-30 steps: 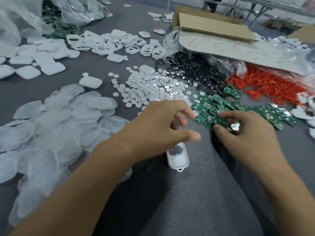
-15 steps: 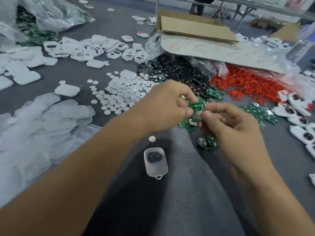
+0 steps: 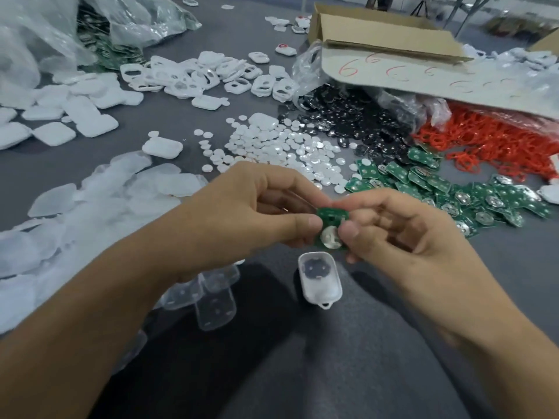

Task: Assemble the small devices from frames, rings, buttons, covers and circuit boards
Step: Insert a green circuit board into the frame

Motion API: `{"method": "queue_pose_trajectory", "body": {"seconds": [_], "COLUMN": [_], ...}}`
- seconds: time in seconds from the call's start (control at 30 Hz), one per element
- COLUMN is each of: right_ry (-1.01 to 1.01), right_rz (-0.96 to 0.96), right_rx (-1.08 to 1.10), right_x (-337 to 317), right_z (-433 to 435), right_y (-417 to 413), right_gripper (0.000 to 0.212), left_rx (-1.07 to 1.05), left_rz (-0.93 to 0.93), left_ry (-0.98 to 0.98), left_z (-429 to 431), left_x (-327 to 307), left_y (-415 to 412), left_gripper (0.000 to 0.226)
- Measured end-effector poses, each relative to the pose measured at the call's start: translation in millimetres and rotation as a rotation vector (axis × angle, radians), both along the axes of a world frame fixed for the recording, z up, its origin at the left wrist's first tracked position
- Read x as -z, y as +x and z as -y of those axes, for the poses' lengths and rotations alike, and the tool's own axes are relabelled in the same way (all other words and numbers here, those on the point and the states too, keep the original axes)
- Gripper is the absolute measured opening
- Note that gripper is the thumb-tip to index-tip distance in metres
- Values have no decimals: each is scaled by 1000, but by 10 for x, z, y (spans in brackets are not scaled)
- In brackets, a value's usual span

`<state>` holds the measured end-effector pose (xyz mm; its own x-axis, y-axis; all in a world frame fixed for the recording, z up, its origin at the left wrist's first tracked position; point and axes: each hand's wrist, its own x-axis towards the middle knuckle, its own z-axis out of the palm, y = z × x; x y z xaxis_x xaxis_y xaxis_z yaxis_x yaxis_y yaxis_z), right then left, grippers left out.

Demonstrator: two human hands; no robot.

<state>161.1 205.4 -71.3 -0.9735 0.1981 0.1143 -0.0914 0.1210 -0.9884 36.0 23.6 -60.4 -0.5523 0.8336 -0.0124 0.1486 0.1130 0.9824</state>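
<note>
Both hands above the open white frame [image 3: 325, 293]. Left hand [image 3: 242, 213] and right hand [image 3: 402, 231] pinch one green circuit board [image 3: 331, 217] between thumb and forefinger, with the other fingers loosely curled. The frame lies just below the board and a dark insert [image 3: 314, 267] sits inside it. I judge this unit about midway: board not yet seated, cover still to come. The spare boards [image 3: 453, 189] are heaped beyond the frame.

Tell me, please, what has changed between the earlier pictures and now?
The right hand took one circuit board from the green pile and brought it toward the body. The left hand now pinches it too, above the white frame. The frame stays where it lay, untouched.
</note>
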Motion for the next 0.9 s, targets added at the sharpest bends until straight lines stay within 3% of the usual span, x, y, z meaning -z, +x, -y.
{"method": "queue_pose_trajectory", "body": {"seconds": [0.1, 0.23, 0.37, 0.9], "right_ry": [3, 67, 71, 167], "right_rz": [36, 112, 169, 219], "right_rx": [27, -28, -39, -81], "right_x": [-9, -28, -42, 10], "right_z": [-1, -22, -14, -6], "right_y": [2, 23, 39, 41], "right_gripper": [17, 16, 15, 10], "left_rx": [32, 93, 162, 130], "left_rz": [-112, -398, -498, -440], "left_ry": [-40, -191, -321, -278], "left_z": [42, 139, 83, 14], "left_x": [39, 81, 150, 137], "left_y": [29, 60, 163, 164], "left_gripper": [29, 84, 106, 88]}}
